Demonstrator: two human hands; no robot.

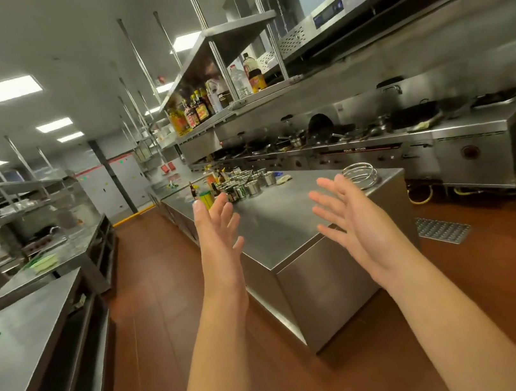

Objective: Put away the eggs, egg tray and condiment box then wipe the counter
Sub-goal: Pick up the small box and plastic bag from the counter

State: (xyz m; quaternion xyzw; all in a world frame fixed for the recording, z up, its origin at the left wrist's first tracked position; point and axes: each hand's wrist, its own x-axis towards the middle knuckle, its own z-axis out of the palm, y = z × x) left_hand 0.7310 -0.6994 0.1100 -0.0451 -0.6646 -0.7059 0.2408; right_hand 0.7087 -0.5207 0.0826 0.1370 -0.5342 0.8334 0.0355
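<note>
The left hand (219, 234) hides part of the bottles and tins (241, 184), too small to identify

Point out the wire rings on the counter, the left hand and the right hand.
wire rings (360, 174), head view, front coil
left hand (218, 231), head view, palm edge
right hand (350, 215), head view, palm

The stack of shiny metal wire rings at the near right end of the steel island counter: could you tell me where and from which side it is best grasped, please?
Probably by the rim of the stack of shiny metal wire rings, from above. The rings lie flat with an open centre, so fingers can hook inside while the thumb presses outside. The empty right hand is nearest.
</note>
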